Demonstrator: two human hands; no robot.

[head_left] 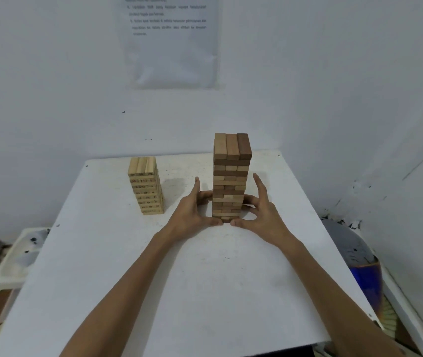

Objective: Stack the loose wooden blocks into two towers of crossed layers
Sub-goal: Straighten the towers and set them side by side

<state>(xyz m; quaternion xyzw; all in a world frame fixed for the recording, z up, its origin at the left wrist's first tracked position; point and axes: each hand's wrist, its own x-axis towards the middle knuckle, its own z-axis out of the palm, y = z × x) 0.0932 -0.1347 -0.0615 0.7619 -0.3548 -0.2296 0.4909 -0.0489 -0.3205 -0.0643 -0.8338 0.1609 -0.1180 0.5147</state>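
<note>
Two block towers stand on the white table. The taller tower, of light and brown blocks in crossed layers, rises at the centre right. A shorter, pale tower stands to its left, apart from both hands. My left hand flanks the tall tower's lower left side, forefinger pointing up, thumb touching the base. My right hand mirrors it on the right, its curled fingers touching the lower layers and its thumb at the base. Neither hand holds a loose block.
A white wall with a taped printed sheet stands behind the table. A white tray-like object lies low at the left. A grey and blue object sits beyond the table's right edge.
</note>
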